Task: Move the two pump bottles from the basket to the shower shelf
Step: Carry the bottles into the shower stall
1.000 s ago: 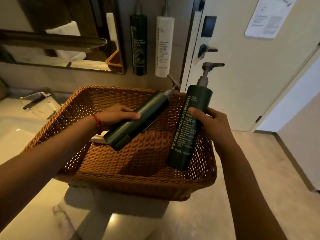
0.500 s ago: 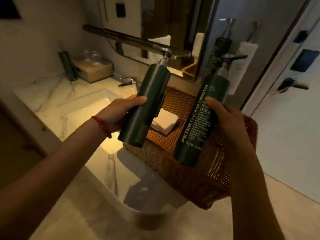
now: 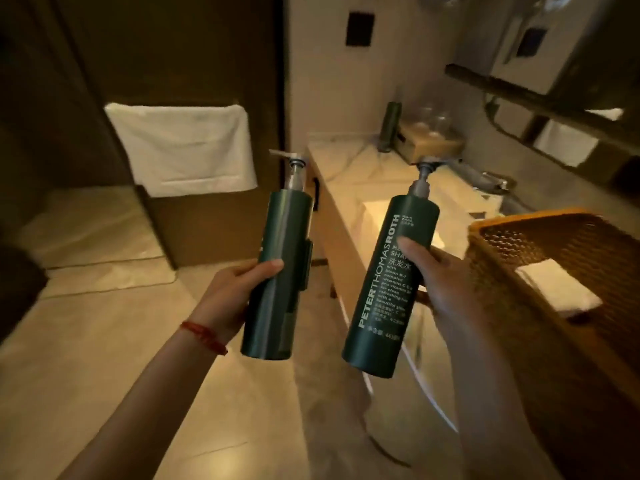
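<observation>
My left hand (image 3: 230,299) grips a dark green pump bottle (image 3: 280,271), held upright with its plain back side toward me. My right hand (image 3: 440,282) grips a second dark green pump bottle (image 3: 388,289) with white lettering, tilted slightly right. Both bottles are out in the air over the floor, left of the wicker basket (image 3: 540,237), which sits on the counter at the right with a folded white cloth (image 3: 557,289) inside. No shower shelf is in view.
A marble vanity counter (image 3: 349,178) with a sink runs along the right, carrying a small green bottle (image 3: 389,128) and a tray with glasses (image 3: 433,140). A white towel (image 3: 183,147) hangs over a dark partition at left. Tiled floor (image 3: 104,341) lies ahead.
Both bottles have been lifted out of the basket and carried left. My view has swung left, so the basket now sits at the right edge and the floor and towel have come into sight.
</observation>
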Motion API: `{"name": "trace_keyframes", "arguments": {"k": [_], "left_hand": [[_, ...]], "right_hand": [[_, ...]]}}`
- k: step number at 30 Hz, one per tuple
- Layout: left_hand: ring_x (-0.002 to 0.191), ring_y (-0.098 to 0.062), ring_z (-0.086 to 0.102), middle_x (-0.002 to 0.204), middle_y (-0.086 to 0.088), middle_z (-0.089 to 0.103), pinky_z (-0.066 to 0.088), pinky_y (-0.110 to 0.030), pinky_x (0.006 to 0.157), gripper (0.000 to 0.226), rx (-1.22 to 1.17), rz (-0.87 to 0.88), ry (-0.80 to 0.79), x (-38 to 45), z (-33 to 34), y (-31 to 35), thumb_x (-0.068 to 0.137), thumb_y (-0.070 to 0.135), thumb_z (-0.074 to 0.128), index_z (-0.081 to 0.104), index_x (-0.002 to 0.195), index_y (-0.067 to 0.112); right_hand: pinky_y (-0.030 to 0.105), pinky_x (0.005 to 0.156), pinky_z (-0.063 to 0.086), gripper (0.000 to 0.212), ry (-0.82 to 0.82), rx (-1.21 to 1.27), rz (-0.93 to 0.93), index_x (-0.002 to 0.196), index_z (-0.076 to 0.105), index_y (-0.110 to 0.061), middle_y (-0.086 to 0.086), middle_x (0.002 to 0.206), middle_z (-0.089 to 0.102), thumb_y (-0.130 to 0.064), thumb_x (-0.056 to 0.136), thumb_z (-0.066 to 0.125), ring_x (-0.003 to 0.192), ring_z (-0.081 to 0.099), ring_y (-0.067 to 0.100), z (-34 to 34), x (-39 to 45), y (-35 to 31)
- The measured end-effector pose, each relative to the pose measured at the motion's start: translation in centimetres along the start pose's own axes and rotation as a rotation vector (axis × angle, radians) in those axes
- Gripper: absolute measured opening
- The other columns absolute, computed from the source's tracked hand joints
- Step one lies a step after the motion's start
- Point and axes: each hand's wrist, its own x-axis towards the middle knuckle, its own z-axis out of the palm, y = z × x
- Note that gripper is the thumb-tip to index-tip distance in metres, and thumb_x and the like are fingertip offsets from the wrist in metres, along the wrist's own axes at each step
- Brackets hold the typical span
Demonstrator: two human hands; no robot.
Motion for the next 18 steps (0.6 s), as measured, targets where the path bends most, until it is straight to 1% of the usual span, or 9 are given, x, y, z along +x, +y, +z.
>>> {"name": "trace_keyframes", "arguments": {"k": [2,3,6,8,10,12,13,16,18], "left_hand": [[0.092,-0.032,0.061,0.097,-0.016,0.065,0.052,-0.04,0.074,0.054,-0.048,-0.028,0.116,-2.0,-4.5,-1.3,0.045,0.044,0.075,0.066,0.086,0.011],[0.094,-0.033,0.061,0.098,-0.017,0.066,0.053,-0.042,0.077,0.052,-0.066,-0.032,0.172,-3.1,-6.5,-1.7,0.049,0.043,0.075,0.066,0.087,0.01],[0.093,-0.032,0.061,0.092,-0.013,0.065,0.052,-0.039,0.073,0.028,-0.082,-0.025,0.332,-6.5,-12.2,-2.8,0.07,0.033,0.069,0.064,0.085,0.011],[0.091,-0.029,0.06,0.092,-0.01,0.063,0.051,-0.036,0.07,0.019,-0.096,-0.03,0.424,-8.8,-15.6,-3.4,0.075,0.031,0.064,0.062,0.083,0.014],[0.091,-0.026,0.058,0.094,-0.009,0.062,0.05,-0.035,0.071,0.022,-0.111,-0.029,0.499,-11.3,-18.9,-4.0,0.073,0.035,0.063,0.06,0.085,0.016],[0.092,-0.026,0.059,0.096,-0.01,0.062,0.049,-0.035,0.072,0.04,-0.108,-0.028,0.569,-13.6,-21.5,-4.6,0.063,0.044,0.064,0.06,0.091,0.016],[0.09,-0.025,0.059,0.096,-0.009,0.062,0.049,-0.033,0.07,0.044,-0.103,-0.027,0.608,-14.7,-22.7,-4.9,0.06,0.046,0.062,0.06,0.093,0.016],[0.085,-0.021,0.06,0.092,-0.006,0.062,0.049,-0.031,0.067,0.036,-0.125,-0.019,0.738,-17.2,-25.6,-5.8,0.065,0.043,0.06,0.059,0.091,0.018],[0.085,-0.021,0.06,0.092,-0.007,0.062,0.05,-0.032,0.069,0.028,-0.145,-0.027,0.798,-18.2,-27.2,-6.1,0.069,0.04,0.06,0.058,0.088,0.019]], "right_hand": [[0.025,0.06,0.05,0.024,-0.122,-0.001,0.02,0.093,0.064,-0.015,-0.001,0.084,0.069,-0.032,0.075,0.067,0.075,0.066,0.015,4.6,-0.3,0.6],[0.025,0.059,0.05,0.026,-0.185,-0.012,0.028,0.093,0.063,-0.016,-0.002,0.082,0.069,-0.032,0.074,0.068,0.073,0.066,0.013,7.0,-0.6,0.9],[0.025,0.059,0.05,0.041,-0.364,-0.045,0.049,0.088,0.064,-0.019,-0.004,0.079,0.07,-0.043,0.058,0.076,0.068,0.067,0.012,13.9,-1.9,1.9],[0.023,0.058,0.048,0.049,-0.467,-0.088,0.067,0.09,0.064,-0.02,-0.004,0.08,0.07,-0.049,0.052,0.076,0.07,0.068,0.011,18.2,-3.1,2.6],[0.024,0.06,0.046,0.043,-0.559,-0.102,0.088,0.096,0.063,-0.017,-0.001,0.086,0.07,-0.044,0.065,0.07,0.077,0.067,0.015,22.1,-4.3,3.3],[0.023,0.06,0.046,0.031,-0.667,-0.115,0.101,0.097,0.062,-0.018,0.0,0.089,0.068,-0.037,0.074,0.065,0.081,0.066,0.015,25.7,-5.5,3.9],[0.021,0.059,0.046,0.026,-0.717,-0.13,0.098,0.096,0.061,-0.02,-0.002,0.089,0.068,-0.036,0.076,0.064,0.081,0.065,0.013,27.4,-6.1,4.1],[0.013,0.05,0.047,0.015,-0.838,-0.151,0.109,0.088,0.061,-0.025,-0.006,0.084,0.067,-0.035,0.077,0.064,0.07,0.064,0.003,32.2,-7.6,4.8],[0.013,0.05,0.048,0.017,-0.906,-0.165,0.119,0.09,0.062,-0.024,-0.006,0.084,0.068,-0.035,0.076,0.064,0.069,0.064,0.003,34.8,-8.4,5.2]]}}
